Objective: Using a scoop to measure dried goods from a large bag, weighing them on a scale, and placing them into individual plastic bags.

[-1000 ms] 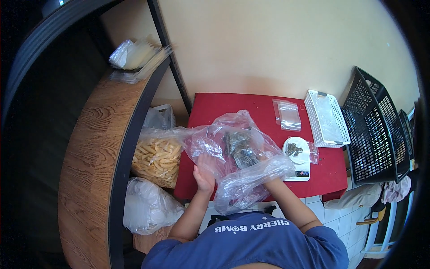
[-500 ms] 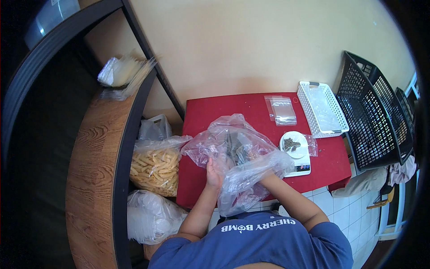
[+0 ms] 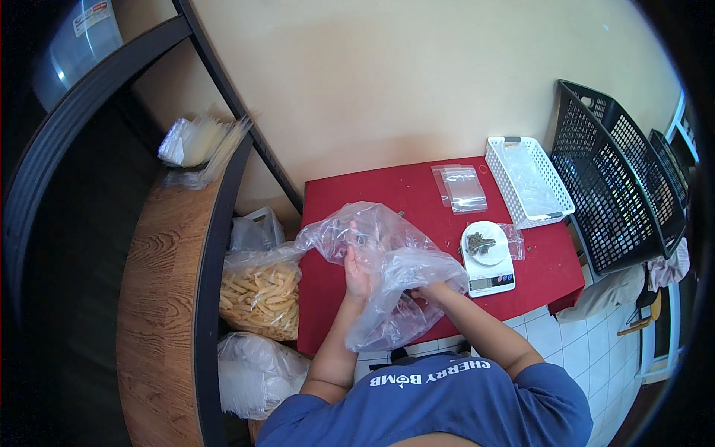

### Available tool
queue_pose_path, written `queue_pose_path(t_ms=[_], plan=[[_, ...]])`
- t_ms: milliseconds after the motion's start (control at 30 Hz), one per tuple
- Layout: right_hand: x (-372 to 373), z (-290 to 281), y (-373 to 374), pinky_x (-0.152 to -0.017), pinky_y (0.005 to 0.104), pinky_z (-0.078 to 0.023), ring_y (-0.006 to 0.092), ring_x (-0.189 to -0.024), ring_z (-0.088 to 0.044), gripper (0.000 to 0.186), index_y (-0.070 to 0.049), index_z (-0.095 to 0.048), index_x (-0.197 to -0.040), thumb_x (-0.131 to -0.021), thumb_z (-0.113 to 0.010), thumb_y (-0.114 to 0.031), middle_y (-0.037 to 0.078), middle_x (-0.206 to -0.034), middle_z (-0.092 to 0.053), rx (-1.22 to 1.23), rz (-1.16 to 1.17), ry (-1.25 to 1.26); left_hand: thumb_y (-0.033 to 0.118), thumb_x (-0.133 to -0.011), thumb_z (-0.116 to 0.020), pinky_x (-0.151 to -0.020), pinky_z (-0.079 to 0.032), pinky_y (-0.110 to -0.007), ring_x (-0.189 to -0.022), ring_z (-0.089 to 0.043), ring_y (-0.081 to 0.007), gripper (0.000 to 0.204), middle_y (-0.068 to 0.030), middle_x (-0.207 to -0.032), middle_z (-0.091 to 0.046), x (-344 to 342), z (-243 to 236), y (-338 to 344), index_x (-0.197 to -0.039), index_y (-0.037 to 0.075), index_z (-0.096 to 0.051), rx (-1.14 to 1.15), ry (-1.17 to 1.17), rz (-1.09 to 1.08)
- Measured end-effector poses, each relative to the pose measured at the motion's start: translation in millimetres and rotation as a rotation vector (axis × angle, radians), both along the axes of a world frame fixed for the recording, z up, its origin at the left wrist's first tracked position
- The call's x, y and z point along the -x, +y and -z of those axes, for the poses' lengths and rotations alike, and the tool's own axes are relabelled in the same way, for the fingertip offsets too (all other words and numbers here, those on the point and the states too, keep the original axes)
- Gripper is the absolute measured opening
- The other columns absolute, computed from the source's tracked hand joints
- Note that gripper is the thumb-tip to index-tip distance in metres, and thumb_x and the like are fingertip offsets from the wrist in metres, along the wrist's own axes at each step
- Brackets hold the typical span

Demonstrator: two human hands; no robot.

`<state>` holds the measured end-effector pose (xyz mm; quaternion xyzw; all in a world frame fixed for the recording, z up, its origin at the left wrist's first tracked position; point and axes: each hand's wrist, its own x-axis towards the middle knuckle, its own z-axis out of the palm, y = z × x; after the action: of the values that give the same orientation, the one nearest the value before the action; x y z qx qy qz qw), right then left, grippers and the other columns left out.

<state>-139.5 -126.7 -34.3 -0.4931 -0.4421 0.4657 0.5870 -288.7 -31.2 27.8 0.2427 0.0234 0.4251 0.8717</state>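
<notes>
A large clear plastic bag (image 3: 387,261) hangs crumpled over the front of the red table. My left hand (image 3: 356,270) rests against its left side, fingers stretched upward and partly veiled by the plastic. At the bag's right side, my right hand (image 3: 432,293) reaches into the folds. Its fingers are curled by a small dark bit; what they grip is too unclear to name. To the right stands a white digital scale (image 3: 489,280), its round pan holding a heap of dark dried herb (image 3: 479,243). A small clear bag (image 3: 515,242) lies beside it.
Flat clear pouches (image 3: 463,189) and a white basket (image 3: 532,216) sit farther back on the red table (image 3: 342,195). Tall black crates (image 3: 618,171) stand at right. Leftward are a wooden shelf (image 3: 160,298), a bag of yellowish snack sticks (image 3: 261,294) and a whitish plastic bag (image 3: 261,372).
The plastic bag has sunk lower, and the dark contents seen through its middle no longer show there. My right hand has drawn slightly left. The head view has shifted a little.
</notes>
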Motion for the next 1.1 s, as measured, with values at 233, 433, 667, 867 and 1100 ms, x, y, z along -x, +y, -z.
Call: queue_pose_path(t_ms=[233,433,667,867,1100], plan=[[1.0,-41.6,-5.8,-0.059,0.0264,-0.052,0.0150,-0.079,-0.064,0.021,-0.007,-0.057,-0.109,-0.091,-0.053,-0.018,0.006,-0.096,-0.065,0.391,0.056,0.709,0.051,-0.094,-0.031,-0.097,-0.038,-0.057,-0.126,-0.037,-0.0417,0.056,-0.0156,-0.147,-0.025,26.6,30.5,18.0,-0.146,0.034,-0.015,-0.049,0.035,-0.104],[-18.3,-43.3,-2.3,-0.069,0.0346,-0.057,0.0229,-0.081,-0.066,0.024,-0.004,-0.059,-0.108,-0.091,-0.052,-0.019,0.012,-0.099,-0.065,0.351,0.105,0.688,0.046,-0.096,-0.035,-0.099,-0.038,-0.046,-0.118,-0.047,-0.0298,0.054,-0.0125,-0.127,-0.051,48.1,62.1,19.1,-0.137,0.010,-0.035,0.077,0.125,0.011],[-39.8,-61.6,8.1,-0.077,0.0392,-0.054,0.0226,-0.086,-0.062,0.038,-0.002,-0.045,-0.130,-0.094,-0.043,-0.016,0.014,-0.105,-0.060,0.382,0.251,0.852,0.035,-0.097,-0.041,-0.101,-0.035,-0.041,-0.115,-0.049,-0.0241,0.045,-0.0095,-0.126,-0.051,62.2,17.5,-4.0,-0.131,0.006,-0.039,0.083,0.352,-0.187],[-26.3,-58.9,-1.4,-0.079,0.0389,-0.053,0.0223,-0.087,-0.062,0.038,-0.002,-0.045,-0.130,-0.094,-0.043,-0.016,0.013,-0.107,-0.060,0.420,0.208,0.780,0.030,-0.096,-0.044,-0.103,-0.034,-0.041,-0.121,-0.044,-0.0250,0.046,-0.0102,-0.132,-0.046,77.9,16.5,-17.6,-0.135,0.006,-0.034,0.033,0.531,-0.413],[-20.6,-36.8,3.7,-0.080,0.0399,-0.053,0.0247,-0.089,-0.062,0.038,-0.002,-0.050,-0.124,-0.096,-0.042,-0.027,0.015,-0.100,-0.063,0.303,0.190,0.634,0.052,-0.090,-0.046,-0.101,-0.037,-0.047,-0.126,-0.040,-0.0299,0.067,-0.0129,-0.137,-0.041,109.7,37.7,-47.6,-0.140,0.011,-0.027,0.082,0.245,0.017]])
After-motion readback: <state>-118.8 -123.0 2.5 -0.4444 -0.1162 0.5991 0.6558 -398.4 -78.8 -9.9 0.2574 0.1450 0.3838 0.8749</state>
